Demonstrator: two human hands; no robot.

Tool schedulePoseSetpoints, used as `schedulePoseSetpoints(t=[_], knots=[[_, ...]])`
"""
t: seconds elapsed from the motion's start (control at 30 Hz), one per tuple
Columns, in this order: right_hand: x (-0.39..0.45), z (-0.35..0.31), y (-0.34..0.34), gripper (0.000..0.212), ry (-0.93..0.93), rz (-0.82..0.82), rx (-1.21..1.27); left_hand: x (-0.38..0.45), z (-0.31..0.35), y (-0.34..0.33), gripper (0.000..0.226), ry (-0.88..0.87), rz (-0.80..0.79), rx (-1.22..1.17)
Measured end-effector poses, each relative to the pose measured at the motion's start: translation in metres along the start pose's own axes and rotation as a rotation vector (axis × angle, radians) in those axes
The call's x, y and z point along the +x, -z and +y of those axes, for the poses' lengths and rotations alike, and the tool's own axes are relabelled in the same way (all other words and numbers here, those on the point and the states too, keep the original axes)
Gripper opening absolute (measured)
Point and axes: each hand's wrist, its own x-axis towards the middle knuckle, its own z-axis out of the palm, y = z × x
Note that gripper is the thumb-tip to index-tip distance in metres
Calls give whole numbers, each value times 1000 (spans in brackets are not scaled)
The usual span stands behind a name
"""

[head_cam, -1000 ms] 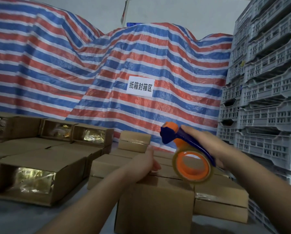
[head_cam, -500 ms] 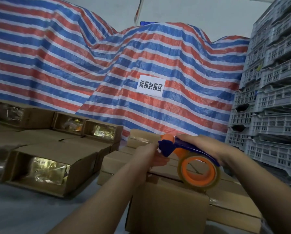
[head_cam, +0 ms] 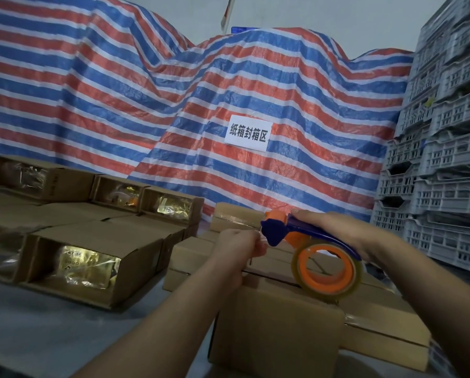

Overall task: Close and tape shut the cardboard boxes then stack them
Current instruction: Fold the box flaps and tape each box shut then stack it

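I see the right hand (head_cam: 334,230) gripping the tape dispenser (head_cam: 310,255) over the near box (head_cam: 277,323) while left hand (head_cam: 236,246) pinches the tape end, presumably to start a strip across the seam.

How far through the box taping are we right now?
Done: taped boxes are stacked beyond the hands. In hand: the right hand grips the tape dispenser over the near closed box, while the left hand pinches at its front end. Left: several open boxes lie on the left.
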Motion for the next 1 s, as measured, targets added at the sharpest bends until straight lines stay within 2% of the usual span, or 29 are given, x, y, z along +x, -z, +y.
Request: schedulePoseSetpoints(t=[0.13, 0.23, 0.37, 0.43, 0.57, 0.67, 0.8, 0.9, 1.0], knots=[[1, -7, 2, 57, -55, -64, -15, 5, -3, -2, 16, -16, 68, -13], [4, -8, 4, 60, -80, -104, -26, 10, -3, -2, 16, 37, 168, -92], [7, -13, 7, 65, -119, -174, -74, 14, -5, 1, 12, 122, 231, -351], [7, -15, 6, 64, -129, -213, -79, 16, -6, 2, 15, 125, 258, -450], [4, -18, 0, 52, -119, -214, -92, 16, -10, 2, 14, 98, 287, -496], [3, -19, -2, 48, -128, -198, -117, 20, -10, 9, 22, 78, 298, -400], [8, -17, -1, 50, -150, -202, -115, 21, -22, 31, 20, -49, 297, 55], [16, -21, -6, 53, -174, -257, -152, 17, -35, 46, 13, -38, 222, 123], [25, -30, -15, 50, -195, -287, -286, 18, -45, 55, 15, 15, 220, 154]])
